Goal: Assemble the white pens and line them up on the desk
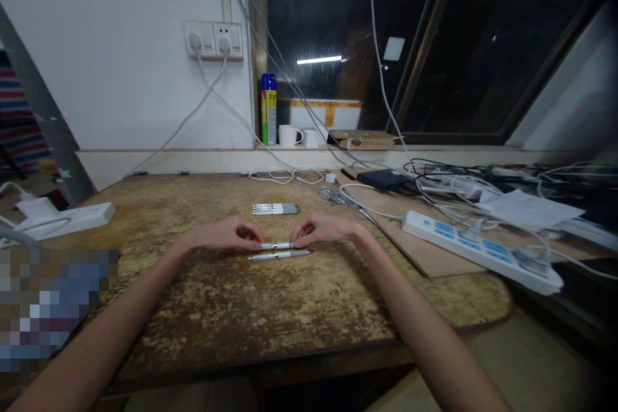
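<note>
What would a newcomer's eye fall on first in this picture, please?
Probably the left hand and the right hand, pinching a pen by its two ends, centrally over the worn table. Next, the blue-capped spray can on the windowsill, beside a white mug. Then the long white power strip slanting across the right side.

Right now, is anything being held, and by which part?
Yes: the slim white-and-grey pen, with the left hand's fingertips at one end and the right hand's fingertips at the other.
</note>
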Demonstrator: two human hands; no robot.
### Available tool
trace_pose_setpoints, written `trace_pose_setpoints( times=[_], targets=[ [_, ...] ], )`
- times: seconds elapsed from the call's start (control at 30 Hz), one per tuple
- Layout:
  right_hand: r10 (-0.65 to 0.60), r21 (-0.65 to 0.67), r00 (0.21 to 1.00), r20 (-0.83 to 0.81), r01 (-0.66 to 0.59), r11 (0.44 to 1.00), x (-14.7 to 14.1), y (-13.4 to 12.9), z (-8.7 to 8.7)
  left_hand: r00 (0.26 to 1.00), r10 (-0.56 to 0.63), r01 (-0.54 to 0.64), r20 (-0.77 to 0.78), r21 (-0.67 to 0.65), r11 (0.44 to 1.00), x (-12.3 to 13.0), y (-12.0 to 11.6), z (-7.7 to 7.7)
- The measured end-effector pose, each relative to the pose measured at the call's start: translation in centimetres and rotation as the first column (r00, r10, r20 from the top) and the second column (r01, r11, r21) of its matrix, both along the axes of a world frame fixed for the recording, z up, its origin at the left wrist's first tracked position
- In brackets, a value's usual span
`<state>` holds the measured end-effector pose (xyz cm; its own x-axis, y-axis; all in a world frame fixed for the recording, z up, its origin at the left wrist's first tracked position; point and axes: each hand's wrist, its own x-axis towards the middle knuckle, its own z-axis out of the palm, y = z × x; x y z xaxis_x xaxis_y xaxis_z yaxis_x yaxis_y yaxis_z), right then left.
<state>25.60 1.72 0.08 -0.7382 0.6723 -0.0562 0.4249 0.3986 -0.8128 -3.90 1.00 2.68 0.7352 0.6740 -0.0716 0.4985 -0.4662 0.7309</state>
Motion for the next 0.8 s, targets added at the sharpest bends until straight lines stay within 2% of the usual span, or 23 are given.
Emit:
trace_pose_setpoints(
  times=[0.27,0.47,0.53,0.63,0.7,0.8],
  targets=[
    [0.029,0.007,0.999,0.043,-0.030,1.000,0.1,0.2,-0.3,1.000,-0.023,0.023,-0.002,-0.020,1.000,-0.1,-0.1,0.1],
    [-0.007,0.007,0.999,0.036,0.006,1.000,0.0,0.0,-0.2,0.999,-0.009,0.010,0.040,-0.017,1.000,0.0,0.0,0.1],
    [-0.033,0.025,0.999,0.002,0.032,0.999,0.0,0.2,-0.4,0.996,0.019,-0.021,0.086,0.013,1.000,0.1,0.0,-0.1],
    [-0.112,0.088,0.991,-0.071,0.118,0.989,0.2,0.8,-1.0,0.988,0.097,-0.114,0.122,0.135,0.984,0.0,0.4,-0.5],
    [-0.222,0.185,0.972,-0.078,0.233,0.955,0.3,1.3,-1.4,0.975,0.175,-0.205,0.135,0.252,0.946,-0.2,0.8,-1.0],
    [-0.435,0.387,0.896,-0.083,0.432,0.815,0.0,1.8,-2.0,0.953,0.261,-0.302,0.154,0.430,0.851,-0.6,1.5,-1.8]
  ],
)
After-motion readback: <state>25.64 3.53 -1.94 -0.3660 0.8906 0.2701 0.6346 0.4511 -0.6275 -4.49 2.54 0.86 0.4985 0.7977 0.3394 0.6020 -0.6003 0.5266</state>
